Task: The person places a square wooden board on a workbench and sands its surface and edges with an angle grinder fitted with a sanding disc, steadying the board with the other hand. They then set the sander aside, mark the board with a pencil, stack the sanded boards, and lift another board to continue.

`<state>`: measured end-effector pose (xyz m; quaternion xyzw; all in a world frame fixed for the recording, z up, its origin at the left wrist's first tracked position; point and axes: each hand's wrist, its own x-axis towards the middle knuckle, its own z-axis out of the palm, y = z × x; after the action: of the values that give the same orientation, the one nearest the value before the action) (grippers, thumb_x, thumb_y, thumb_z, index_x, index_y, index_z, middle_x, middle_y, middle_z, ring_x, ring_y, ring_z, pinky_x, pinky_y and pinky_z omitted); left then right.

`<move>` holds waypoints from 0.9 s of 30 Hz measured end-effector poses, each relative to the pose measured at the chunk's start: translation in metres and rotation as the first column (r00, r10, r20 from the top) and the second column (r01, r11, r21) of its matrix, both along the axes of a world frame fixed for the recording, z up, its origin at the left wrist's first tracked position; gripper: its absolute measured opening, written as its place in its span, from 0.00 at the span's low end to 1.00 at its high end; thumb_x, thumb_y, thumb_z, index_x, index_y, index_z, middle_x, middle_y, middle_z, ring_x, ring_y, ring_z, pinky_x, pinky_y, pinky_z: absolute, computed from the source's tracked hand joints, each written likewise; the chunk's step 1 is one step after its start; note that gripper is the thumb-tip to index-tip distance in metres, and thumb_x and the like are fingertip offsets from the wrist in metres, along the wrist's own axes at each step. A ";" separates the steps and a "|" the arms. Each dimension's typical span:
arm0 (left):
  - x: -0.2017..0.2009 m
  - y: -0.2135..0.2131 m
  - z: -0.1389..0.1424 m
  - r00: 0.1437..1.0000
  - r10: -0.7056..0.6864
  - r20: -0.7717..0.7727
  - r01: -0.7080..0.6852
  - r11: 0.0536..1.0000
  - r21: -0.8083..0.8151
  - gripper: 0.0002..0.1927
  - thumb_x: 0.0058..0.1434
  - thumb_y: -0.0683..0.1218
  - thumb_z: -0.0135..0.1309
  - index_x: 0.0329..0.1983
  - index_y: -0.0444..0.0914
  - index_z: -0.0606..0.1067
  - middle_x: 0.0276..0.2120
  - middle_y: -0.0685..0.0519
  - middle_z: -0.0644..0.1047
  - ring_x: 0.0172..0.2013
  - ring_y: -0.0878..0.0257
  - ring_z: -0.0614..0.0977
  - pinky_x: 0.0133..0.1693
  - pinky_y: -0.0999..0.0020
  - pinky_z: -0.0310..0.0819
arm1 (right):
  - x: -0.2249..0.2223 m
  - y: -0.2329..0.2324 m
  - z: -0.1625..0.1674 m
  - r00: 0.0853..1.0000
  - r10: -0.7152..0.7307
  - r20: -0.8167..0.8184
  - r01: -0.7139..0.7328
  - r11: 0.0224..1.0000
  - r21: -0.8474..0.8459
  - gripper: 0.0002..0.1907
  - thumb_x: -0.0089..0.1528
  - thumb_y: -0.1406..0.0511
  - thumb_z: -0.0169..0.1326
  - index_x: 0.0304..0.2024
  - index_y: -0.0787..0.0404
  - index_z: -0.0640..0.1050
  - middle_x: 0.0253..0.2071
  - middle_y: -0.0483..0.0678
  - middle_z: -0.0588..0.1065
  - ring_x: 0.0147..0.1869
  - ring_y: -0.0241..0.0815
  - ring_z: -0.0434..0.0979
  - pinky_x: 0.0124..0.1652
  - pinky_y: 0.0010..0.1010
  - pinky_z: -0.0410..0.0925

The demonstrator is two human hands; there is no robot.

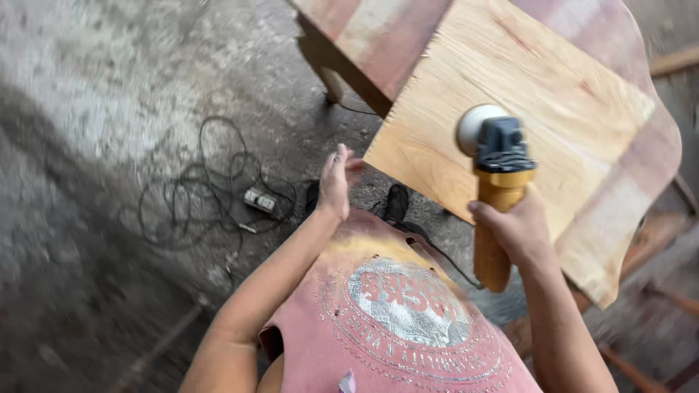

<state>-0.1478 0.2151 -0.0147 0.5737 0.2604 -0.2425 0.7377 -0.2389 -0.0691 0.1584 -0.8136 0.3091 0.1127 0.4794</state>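
Note:
My right hand (pixel 518 227) grips the yellow body of an angle grinder (pixel 496 195) fitted with a round sanding pad (pixel 473 125). The pad rests on a light wooden board (pixel 539 80) that lies on a larger reddish board (pixel 630 175). My left hand (pixel 336 182) is raised off the near left corner of the light board, fingers together and extended, holding nothing. It sits just beside the board's edge without clearly touching it. The grinder's black cord trails down past my pink shirt.
A tangle of black cable (pixel 196 189) and a white power strip (pixel 260 200) lie on the dusty concrete floor to the left. A wooden table leg (pixel 331 80) stands at the top centre. Wooden slats (pixel 670 62) show at the right edge. My dark shoe (pixel 397 202) is below the board.

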 end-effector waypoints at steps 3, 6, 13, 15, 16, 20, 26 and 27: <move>-0.026 -0.021 -0.019 0.982 0.102 -0.157 -0.168 0.852 -0.497 0.50 0.61 0.81 0.31 0.53 0.33 0.74 0.45 0.44 0.80 0.48 0.50 0.80 0.54 0.53 0.72 | 0.027 0.013 -0.007 0.968 0.244 -0.062 -0.242 0.970 0.038 0.32 0.49 0.62 0.69 0.52 0.65 0.73 0.41 0.52 0.80 0.42 0.42 0.82 0.42 0.36 0.75; -0.043 -0.035 -0.025 0.964 0.205 -0.168 -0.259 0.602 -0.755 0.61 0.56 0.87 0.28 0.56 0.28 0.72 0.47 0.41 0.79 0.49 0.47 0.80 0.57 0.50 0.71 | 0.042 0.032 -0.004 0.903 0.403 -0.149 -0.395 0.915 0.081 0.33 0.48 0.61 0.69 0.54 0.63 0.73 0.40 0.52 0.81 0.40 0.44 0.83 0.42 0.37 0.75; -0.053 -0.039 -0.018 0.941 0.296 -0.163 -0.309 0.553 -0.774 0.69 0.48 0.90 0.23 0.59 0.25 0.72 0.52 0.37 0.79 0.55 0.46 0.79 0.63 0.48 0.68 | 0.059 0.069 -0.007 0.775 0.630 -0.050 -0.621 0.774 0.122 0.33 0.47 0.62 0.69 0.53 0.64 0.73 0.42 0.52 0.81 0.44 0.45 0.82 0.46 0.37 0.74; -0.051 -0.040 -0.017 0.942 0.298 -0.152 -0.303 0.569 -0.764 0.69 0.48 0.89 0.22 0.59 0.25 0.72 0.53 0.37 0.79 0.55 0.47 0.80 0.64 0.49 0.68 | 0.067 0.070 -0.011 0.758 0.646 -0.091 -0.641 0.763 0.083 0.34 0.48 0.62 0.70 0.54 0.63 0.73 0.41 0.52 0.81 0.44 0.44 0.82 0.46 0.37 0.74; -0.051 -0.041 -0.017 0.946 0.303 -0.115 -0.278 0.576 -0.769 0.69 0.49 0.90 0.22 0.58 0.24 0.72 0.52 0.36 0.79 0.55 0.46 0.80 0.63 0.48 0.68 | 0.070 0.068 -0.012 0.749 0.653 -0.114 -0.650 0.757 0.066 0.34 0.48 0.62 0.70 0.55 0.63 0.72 0.41 0.52 0.81 0.44 0.43 0.82 0.46 0.37 0.73; -0.050 -0.041 -0.017 0.959 0.276 -0.069 -0.237 0.638 -0.733 0.71 0.48 0.90 0.21 0.58 0.23 0.72 0.51 0.34 0.79 0.54 0.45 0.81 0.62 0.47 0.69 | 0.087 0.051 -0.016 0.769 0.600 -0.220 -0.600 0.796 0.074 0.29 0.49 0.64 0.69 0.51 0.63 0.74 0.38 0.51 0.81 0.38 0.43 0.82 0.42 0.35 0.76; -0.052 -0.039 -0.014 0.967 0.248 -0.067 -0.225 0.692 -0.685 0.71 0.46 0.90 0.22 0.58 0.23 0.71 0.51 0.34 0.79 0.53 0.44 0.80 0.60 0.46 0.71 | 0.119 0.008 -0.027 0.865 0.498 -0.057 -0.489 0.864 0.123 0.24 0.51 0.67 0.67 0.49 0.64 0.75 0.35 0.48 0.79 0.35 0.40 0.80 0.37 0.35 0.75; -0.051 -0.039 -0.013 0.967 0.245 -0.070 -0.225 0.694 -0.684 0.71 0.46 0.90 0.22 0.58 0.23 0.71 0.51 0.33 0.79 0.54 0.44 0.80 0.60 0.46 0.71 | 0.126 0.002 -0.031 0.875 0.480 -0.055 -0.471 0.873 0.127 0.24 0.52 0.67 0.67 0.49 0.64 0.75 0.35 0.48 0.79 0.34 0.40 0.80 0.37 0.35 0.75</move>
<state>-0.1988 0.1762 -0.0281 0.2249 0.2133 -0.2179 0.9255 -0.1129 -0.0667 0.1275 -0.8315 0.1127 0.2783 0.4674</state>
